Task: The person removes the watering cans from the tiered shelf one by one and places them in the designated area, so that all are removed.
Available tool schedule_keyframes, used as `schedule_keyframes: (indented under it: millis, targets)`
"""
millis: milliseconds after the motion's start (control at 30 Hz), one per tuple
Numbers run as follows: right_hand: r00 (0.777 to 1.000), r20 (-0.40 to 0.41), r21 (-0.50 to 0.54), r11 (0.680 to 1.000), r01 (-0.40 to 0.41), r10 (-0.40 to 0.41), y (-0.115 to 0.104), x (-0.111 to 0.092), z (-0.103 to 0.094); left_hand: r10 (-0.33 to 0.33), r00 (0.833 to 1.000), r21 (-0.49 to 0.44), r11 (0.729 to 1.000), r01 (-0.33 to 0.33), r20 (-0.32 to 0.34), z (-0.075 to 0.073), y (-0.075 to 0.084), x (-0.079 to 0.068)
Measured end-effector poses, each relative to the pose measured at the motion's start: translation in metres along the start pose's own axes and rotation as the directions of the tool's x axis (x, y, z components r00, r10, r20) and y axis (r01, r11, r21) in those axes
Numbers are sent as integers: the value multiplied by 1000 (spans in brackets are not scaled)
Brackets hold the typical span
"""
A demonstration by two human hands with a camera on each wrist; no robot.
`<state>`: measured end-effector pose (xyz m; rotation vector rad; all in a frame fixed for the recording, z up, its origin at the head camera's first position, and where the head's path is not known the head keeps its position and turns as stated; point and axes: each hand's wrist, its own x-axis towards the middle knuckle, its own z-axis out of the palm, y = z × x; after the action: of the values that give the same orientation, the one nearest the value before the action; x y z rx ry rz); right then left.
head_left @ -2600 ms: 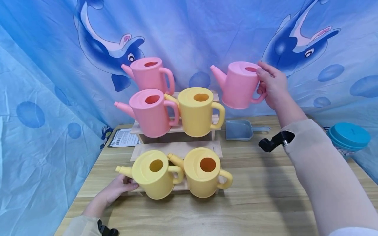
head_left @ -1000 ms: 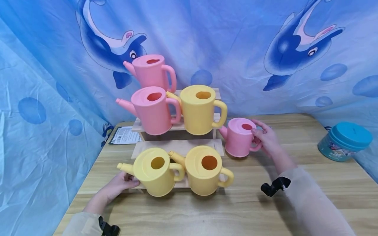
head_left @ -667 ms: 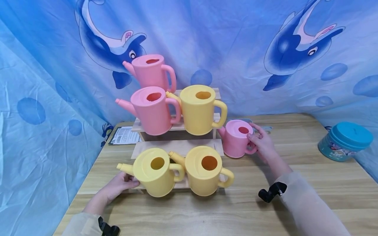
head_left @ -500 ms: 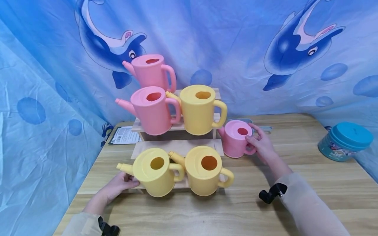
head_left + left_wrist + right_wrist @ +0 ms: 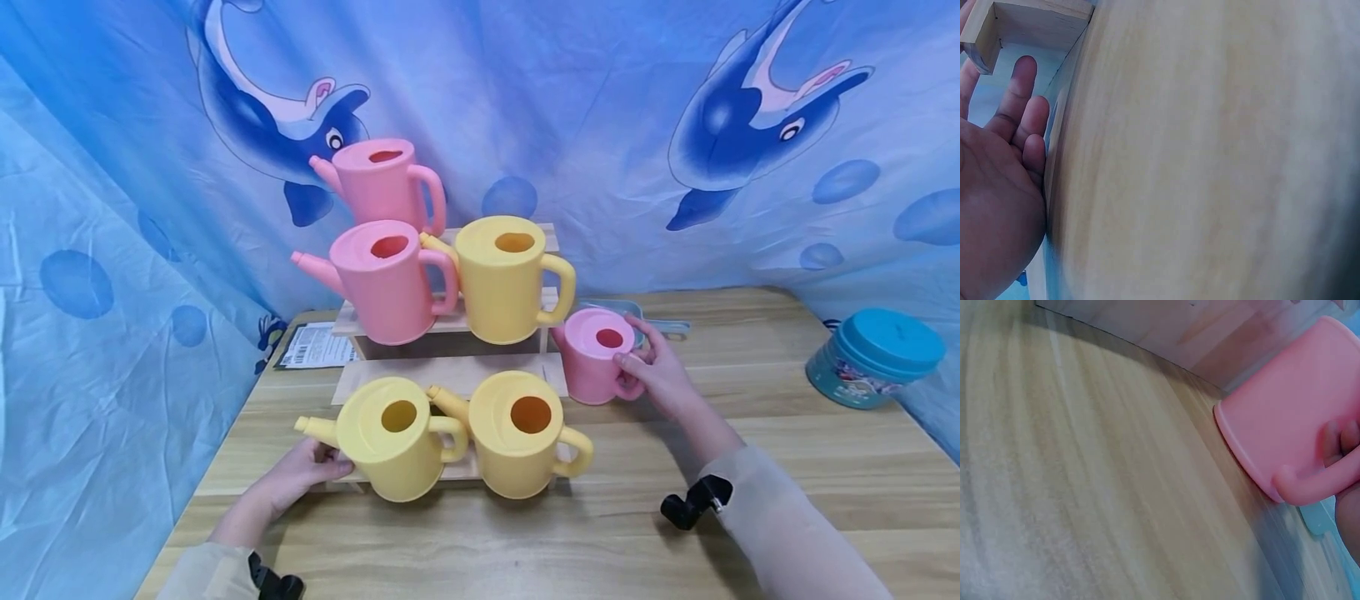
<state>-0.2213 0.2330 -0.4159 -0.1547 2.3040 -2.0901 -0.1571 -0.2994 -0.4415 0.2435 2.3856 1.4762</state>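
My right hand (image 5: 660,372) holds a pink watering can (image 5: 591,367) by its handle, low beside the right side of the wooden stand (image 5: 450,379). In the right wrist view the fingers pass behind the pink handle (image 5: 1319,484). At the stand's front left corner, my left hand (image 5: 296,475) grips the end of the lowest step, thumb toward the front. Two yellow watering cans, the left one (image 5: 393,442) and the right one (image 5: 517,437), stand on that step. Higher up are a pink can (image 5: 390,283) and a yellow can (image 5: 501,283), with another pink can (image 5: 382,187) on top.
A blue-grey dustpan (image 5: 663,326) lies behind the held can, partly hidden. At the table's right stands a teal lidded tub (image 5: 873,358). A printed card (image 5: 311,346) lies left of the stand. A blue dolphin-print curtain (image 5: 585,100) hangs behind the table.
My right hand has brought the pink watering can down from beside the top shelf to table height, then slightly left toward the stand. My left hand has stayed at the stand's corner.
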Motion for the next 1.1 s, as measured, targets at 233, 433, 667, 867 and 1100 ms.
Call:
schedule_keyframes:
  millis: [233,433,667,867,1100]
  targets:
    - [1000,-12,-42,999,-29,28,2,2,0,3,1000,8,1000,-3,0,0,1,1]
    - [1000,-13,-60,998,-29,28,3,2,0,-4,1000,16,1000,4,-3,0,1,0]
    - [999,-30,-138,990,-41,38,0,0,-1,1,1000,10,1000,-1,3,0,0,0]
    - [998,-63,-323,946,-4,-17,-8,1,-8,4,1000,13,1000,-5,5,0,1,0]
    - [974,-102,-356,922,154,-202,-34,11,-16,-10,1000,15,1000,10,-2,0,0,1]
